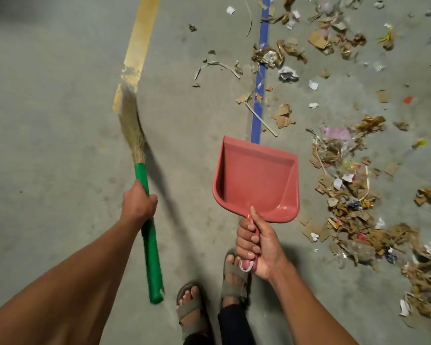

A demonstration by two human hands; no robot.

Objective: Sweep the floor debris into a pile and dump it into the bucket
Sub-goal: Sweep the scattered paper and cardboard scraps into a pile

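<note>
Broom and dustpan at the ready, a sweeper faces litter spread wide across a concrete floor.

The left hand (138, 204) wraps tight around the green-handled broom (144, 215); the right hand (256, 247) curls round the empty red dustpan (258, 178). The debris (346, 185) lies scattered on the person's right, unpiled, and no bucket is in view. Hard strokes would likely fling light paper scraps farther apart.
</note>
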